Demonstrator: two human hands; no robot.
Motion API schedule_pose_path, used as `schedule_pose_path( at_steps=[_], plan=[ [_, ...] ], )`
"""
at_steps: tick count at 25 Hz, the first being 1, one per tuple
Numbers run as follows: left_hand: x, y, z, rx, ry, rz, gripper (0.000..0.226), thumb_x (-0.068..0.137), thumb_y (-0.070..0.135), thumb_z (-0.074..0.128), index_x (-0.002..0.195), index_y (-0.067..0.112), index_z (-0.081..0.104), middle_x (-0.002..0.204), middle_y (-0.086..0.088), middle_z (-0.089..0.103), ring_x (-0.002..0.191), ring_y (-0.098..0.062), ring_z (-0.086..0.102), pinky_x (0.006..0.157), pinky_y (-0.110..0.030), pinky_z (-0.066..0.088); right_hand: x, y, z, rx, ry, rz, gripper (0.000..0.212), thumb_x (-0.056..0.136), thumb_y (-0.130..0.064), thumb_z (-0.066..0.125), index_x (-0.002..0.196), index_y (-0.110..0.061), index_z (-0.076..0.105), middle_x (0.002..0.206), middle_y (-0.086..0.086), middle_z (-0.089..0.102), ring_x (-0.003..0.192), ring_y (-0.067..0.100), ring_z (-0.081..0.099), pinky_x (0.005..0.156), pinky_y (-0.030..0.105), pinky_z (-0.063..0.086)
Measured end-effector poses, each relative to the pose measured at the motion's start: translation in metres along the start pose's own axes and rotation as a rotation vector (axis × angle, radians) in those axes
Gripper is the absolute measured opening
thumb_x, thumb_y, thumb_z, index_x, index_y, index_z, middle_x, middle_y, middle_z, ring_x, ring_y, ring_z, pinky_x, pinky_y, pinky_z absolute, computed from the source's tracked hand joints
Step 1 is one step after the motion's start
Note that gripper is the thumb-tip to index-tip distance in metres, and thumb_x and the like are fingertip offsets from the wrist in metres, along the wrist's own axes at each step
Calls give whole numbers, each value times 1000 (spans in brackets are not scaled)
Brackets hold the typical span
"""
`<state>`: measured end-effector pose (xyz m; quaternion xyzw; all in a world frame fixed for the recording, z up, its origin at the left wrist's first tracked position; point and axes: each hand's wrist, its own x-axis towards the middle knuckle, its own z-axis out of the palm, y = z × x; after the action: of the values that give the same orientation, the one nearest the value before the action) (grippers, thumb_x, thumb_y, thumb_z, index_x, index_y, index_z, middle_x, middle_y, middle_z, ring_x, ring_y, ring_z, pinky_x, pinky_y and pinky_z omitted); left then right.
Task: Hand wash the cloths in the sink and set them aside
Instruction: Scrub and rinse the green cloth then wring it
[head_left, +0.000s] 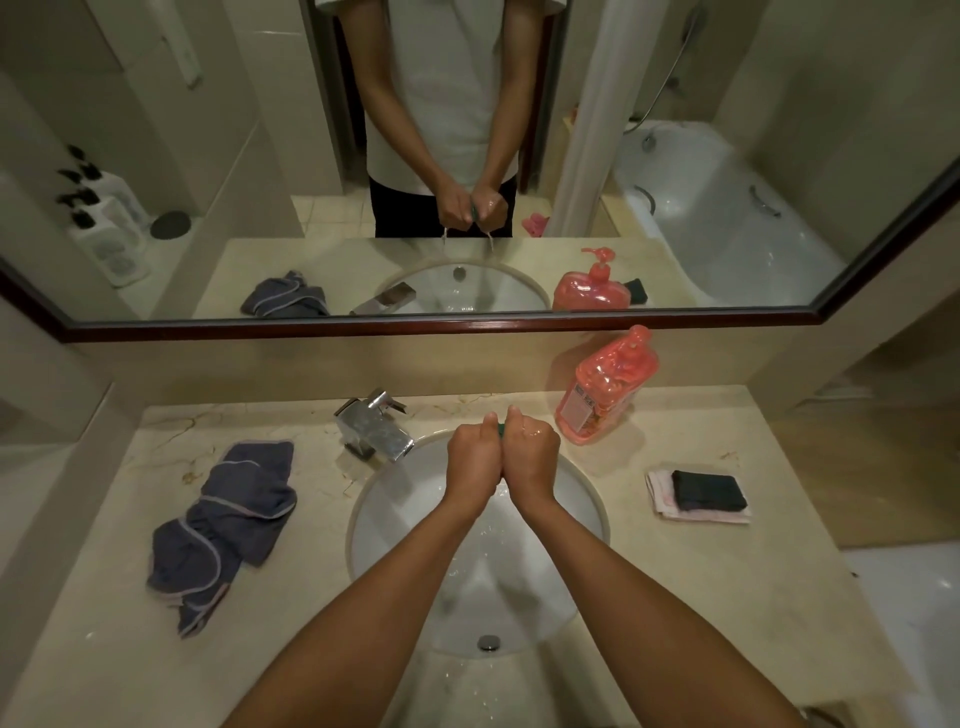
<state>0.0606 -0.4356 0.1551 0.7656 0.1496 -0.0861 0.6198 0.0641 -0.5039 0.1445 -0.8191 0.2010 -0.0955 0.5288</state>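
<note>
Over the white sink my left hand and my right hand are pressed together, both gripping a small dark green cloth. Only a sliver of that cloth shows between the knuckles. In the mirror, water drips from under the hands. A crumpled grey cloth with pale trim lies on the counter left of the sink. Right of the sink, a folded dark cloth rests on a folded pink cloth.
A chrome tap stands at the sink's back left, with no water running from it. A red soap pump bottle stands behind the sink on the right. The marble counter is wet near its front edge. A mirror fills the wall.
</note>
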Motion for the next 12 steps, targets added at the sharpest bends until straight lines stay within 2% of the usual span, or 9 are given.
schedule_pose_path(
  at_steps=[3,6,9,11,12],
  plan=[
    [-8,5,9,-66,-28,-76,53,105,28,38,60,5,53,45,-6,48,41,-21,43,43,-24,34,0,0,-12,-63,3,-112,52,103,-11,47,52,-3,51,51,14,54,51,30,51,57,47,43],
    [-13,8,13,-86,2,-67,52,107,33,35,68,5,57,48,-5,51,40,-18,45,39,-21,33,0,-3,-23,-55,-4,-137,53,105,-21,46,53,-13,47,51,4,51,52,22,49,55,41,41],
    [-13,18,10,-159,67,-57,37,107,36,36,84,13,54,71,-8,58,57,-19,54,40,-23,39,-2,-9,-32,206,-162,-12,35,103,-31,46,72,-21,56,64,-7,56,60,9,53,55,30,42],
    [-11,27,5,-179,92,-72,24,106,36,38,92,22,51,89,-11,63,75,-25,62,50,-28,46,-6,-14,-36,359,-303,79,20,105,-29,46,96,-24,63,82,-5,64,69,6,63,53,26,48],
    [-13,31,3,-149,88,-46,20,106,35,39,92,26,51,94,-10,64,83,-27,63,55,-31,47,-7,-16,-37,402,-331,118,19,105,-28,46,101,-23,64,87,-2,66,70,6,65,50,25,48]
  ],
)
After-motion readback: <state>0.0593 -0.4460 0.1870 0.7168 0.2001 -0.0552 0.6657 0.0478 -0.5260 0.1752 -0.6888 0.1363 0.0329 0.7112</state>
